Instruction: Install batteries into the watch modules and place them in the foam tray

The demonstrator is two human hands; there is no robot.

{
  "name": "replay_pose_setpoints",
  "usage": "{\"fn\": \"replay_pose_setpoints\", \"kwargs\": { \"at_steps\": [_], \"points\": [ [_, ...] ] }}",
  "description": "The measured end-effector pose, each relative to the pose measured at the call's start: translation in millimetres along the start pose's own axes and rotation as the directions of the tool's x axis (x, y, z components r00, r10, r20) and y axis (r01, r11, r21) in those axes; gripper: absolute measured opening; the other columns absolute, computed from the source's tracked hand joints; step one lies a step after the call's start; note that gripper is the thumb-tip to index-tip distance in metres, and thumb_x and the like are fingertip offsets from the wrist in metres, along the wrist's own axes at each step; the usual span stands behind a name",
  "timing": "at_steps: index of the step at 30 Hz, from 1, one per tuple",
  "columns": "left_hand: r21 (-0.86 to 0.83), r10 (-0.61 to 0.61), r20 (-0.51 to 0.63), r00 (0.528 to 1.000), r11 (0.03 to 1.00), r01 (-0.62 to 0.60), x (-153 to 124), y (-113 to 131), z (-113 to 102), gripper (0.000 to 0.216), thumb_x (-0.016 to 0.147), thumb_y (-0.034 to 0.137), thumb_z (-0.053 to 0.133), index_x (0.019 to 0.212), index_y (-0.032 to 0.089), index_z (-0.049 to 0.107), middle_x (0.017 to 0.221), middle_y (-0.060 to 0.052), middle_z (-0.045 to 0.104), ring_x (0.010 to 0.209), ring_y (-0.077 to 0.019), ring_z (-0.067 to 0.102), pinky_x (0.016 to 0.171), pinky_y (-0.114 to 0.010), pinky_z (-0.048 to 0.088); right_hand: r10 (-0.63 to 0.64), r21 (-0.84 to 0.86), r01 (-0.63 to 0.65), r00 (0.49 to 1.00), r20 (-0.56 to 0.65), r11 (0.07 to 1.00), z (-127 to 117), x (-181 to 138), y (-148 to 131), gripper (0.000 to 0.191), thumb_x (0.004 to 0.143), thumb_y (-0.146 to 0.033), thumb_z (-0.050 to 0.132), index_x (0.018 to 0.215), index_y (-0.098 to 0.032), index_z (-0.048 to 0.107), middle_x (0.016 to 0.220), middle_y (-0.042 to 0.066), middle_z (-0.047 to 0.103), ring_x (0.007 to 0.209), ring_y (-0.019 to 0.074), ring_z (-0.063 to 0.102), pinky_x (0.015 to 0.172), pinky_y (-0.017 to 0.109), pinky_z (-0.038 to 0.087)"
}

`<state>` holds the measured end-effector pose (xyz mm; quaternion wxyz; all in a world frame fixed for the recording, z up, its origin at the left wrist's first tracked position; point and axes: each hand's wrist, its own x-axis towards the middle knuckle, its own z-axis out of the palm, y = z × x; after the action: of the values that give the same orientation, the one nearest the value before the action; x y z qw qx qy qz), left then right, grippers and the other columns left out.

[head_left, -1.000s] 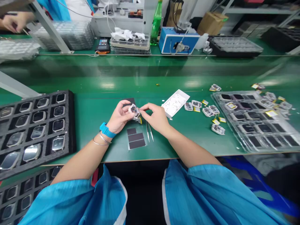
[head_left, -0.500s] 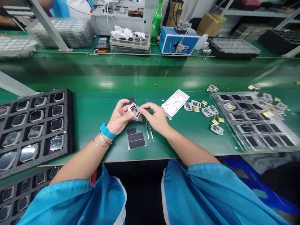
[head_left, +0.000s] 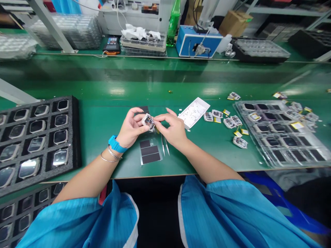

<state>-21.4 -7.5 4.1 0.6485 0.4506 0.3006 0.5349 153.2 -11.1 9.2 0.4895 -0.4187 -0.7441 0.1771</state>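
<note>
Both the left hand and right hand grip a watch module (left fingers now splayed wider).

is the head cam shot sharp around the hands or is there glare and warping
Head view: pale glare patches sit on the green bench, the wide lens bends the black foam tray at left, and the left hand and right hand look fairly sharp

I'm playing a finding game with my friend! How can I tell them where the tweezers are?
Start at the long green workbench. In its middle, a left hand and a right hand hold a small watch case. Just below them lie the tweezers, beside some dark strips; unlike those flat strips, the tweezers are long, thin and silver.
</note>
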Motion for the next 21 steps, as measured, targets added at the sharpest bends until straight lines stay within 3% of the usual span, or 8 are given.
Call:
{"fn": "replay_pose_setpoints", "kwargs": {
  "at_steps": [3, 9, 11, 13, 15, 17, 19, 21],
  "points": [
    [0.004, 0.004, -0.011, 1.0, 1.0, -0.004, 0, -1, 1, 0.07, 0.053, 0.029, 0.095, 0.103, 0.024, 0.046, 0.089, 0.002, 0.071, 0.078, -0.0132, 0.069, 0.072, -0.023, 0.056, -0.049, -0.09, 0.052, 0.998, 0.03, 0.995, 0, -1, 1, 0.014, 0.091, -0.023, 0.058, 0.08, -0.024, 0.067, 0.088, -0.001, 0.077, 0.08, 0.016, 0.069, 0.119, 0.05, 0.031],
    [0.006, -0.004, -0.035, 0.999, 1.0, 0.005, 1, -3, 1, 0.07, 0.052, 0.028, 0.095, 0.103, 0.024, 0.047, 0.088, 0.003, 0.071, 0.076, -0.0121, 0.069, 0.07, -0.021, 0.056, 0.004, -0.165, 0.014, 0.994, 0.109, 0.986, 0, 0, 0, 0.017, 0.093, -0.026, 0.055, 0.08, -0.026, 0.065, 0.088, -0.001, 0.075, 0.079, 0.0172, 0.065, 0.123, 0.055, 0.019],
    [-0.008, -0.025, -0.029, 0.999, 1.0, 0.024, 2, -2, 0, 0.07, 0.052, 0.027, 0.095, 0.103, 0.024, 0.047, 0.087, 0.003, 0.07, 0.074, -0.0117, 0.069, 0.067, -0.02, 0.056, 0.055, -0.077, -0.047, 0.993, 0.107, 0.996, 0, 2, 3, 0.012, 0.092, -0.026, 0.057, 0.081, -0.025, 0.064, 0.088, 0.0, 0.074, 0.084, 0.0175, 0.066, 0.121, 0.053, 0.025],
    [-0.028, -0.053, -0.02, 0.998, 0.998, 0.052, 3, -1, 0, 0.07, 0.052, 0.027, 0.095, 0.104, 0.025, 0.047, 0.087, 0.003, 0.07, 0.073, -0.0116, 0.068, 0.065, -0.02, 0.055, 0.172, 0.136, -0.187, 0.978, 0.116, 0.973, 1, 4, 7, 0.007, 0.089, -0.029, 0.061, 0.087, -0.023, 0.062, 0.091, 0.001, 0.073, 0.09, 0.0176, 0.067, 0.112, 0.048, 0.04],
    [-0.036, -0.072, -0.015, 0.997, 0.997, 0.072, 3, 0, -1, 0.069, 0.054, 0.028, 0.094, 0.105, 0.025, 0.048, 0.088, 0.003, 0.069, 0.074, -0.012, 0.068, 0.065, -0.02, 0.055, 0.318, 0.405, -0.384, 0.922, 0.223, 0.83, 1, 6, 12, 0.016, 0.087, -0.034, 0.064, 0.096, -0.023, 0.058, 0.097, 0.002, 0.073, 0.095, 0.017, 0.068, 0.098, 0.04, 0.052],
    [-0.033, -0.084, -0.01, 0.996, 0.996, 0.084, 3, 2, -2, 0.069, 0.055, 0.029, 0.093, 0.106, 0.026, 0.047, 0.09, 0.002, 0.069, 0.076, -0.0136, 0.069, 0.066, -0.022, 0.056, 0.375, 0.553, -0.572, 0.818, 0.436, 0.606, 0, 8, 16, 0.033, 0.08, -0.034, 0.073, 0.105, -0.023, 0.054, 0.1, 0.002, 0.073, 0.093, 0.0157, 0.07, 0.088, 0.034, 0.057],
    [-0.032, -0.091, -0.006, 0.996, 0.995, 0.091, 3, 3, -5, 0.068, 0.057, 0.03, 0.093, 0.107, 0.026, 0.047, 0.092, 0.001, 0.069, 0.082, -0.0166, 0.07, 0.069, -0.024, 0.057, 0.347, 0.543, -0.713, 0.695, 0.63, 0.443, -3, 9, 19, 0.047, 0.069, -0.029, 0.082, 0.107, -0.022, 0.055, 0.096, 0.001, 0.074, 0.088, 0.0149, 0.071, 0.081, 0.031, 0.059],
    [-0.039, -0.097, 0.002, 0.995, 0.994, 0.097, 4, 5, -7, 0.069, 0.057, 0.032, 0.092, 0.108, 0.027, 0.046, 0.094, 0.0, 0.07, 0.089, -0.0202, 0.071, 0.072, -0.028, 0.058, 0.327, 0.491, -0.789, 0.605, 0.726, 0.369, -7, 11, 21, 0.046, 0.061, -0.024, 0.087, 0.098, -0.019, 0.059, 0.086, 0.001, 0.074, 0.079, 0.0141, 0.072, 0.073, 0.028, 0.06]
  ]
}}
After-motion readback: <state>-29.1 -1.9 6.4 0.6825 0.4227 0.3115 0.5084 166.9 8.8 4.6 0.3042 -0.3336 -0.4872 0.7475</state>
